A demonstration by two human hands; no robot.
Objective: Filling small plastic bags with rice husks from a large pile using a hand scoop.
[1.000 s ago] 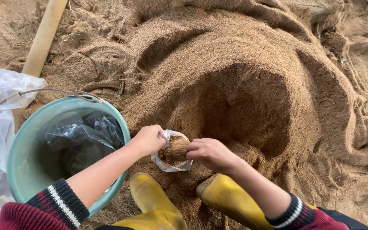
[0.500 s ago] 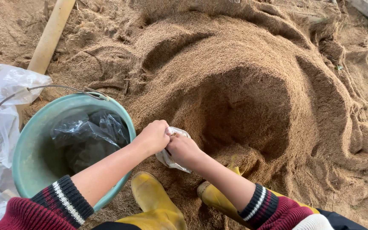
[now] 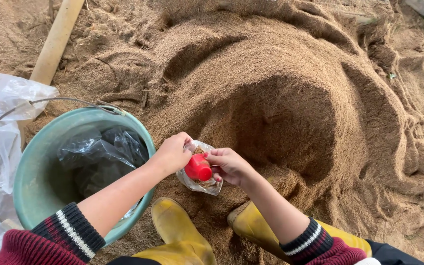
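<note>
Glossy red cap (image 3: 198, 167), crinkled clear plastic bag (image 3: 203, 185).

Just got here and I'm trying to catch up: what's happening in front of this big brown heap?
A person in yellow rubber boots crouches at a large heap of fine brown sawdust-like material. The left hand grips the mouth of a small clear plastic bag partly filled with that material, while the right hand holds a small red cup-like object at the bag's opening. Beside them sits a green bucket with crumpled plastic bags inside.
</note>
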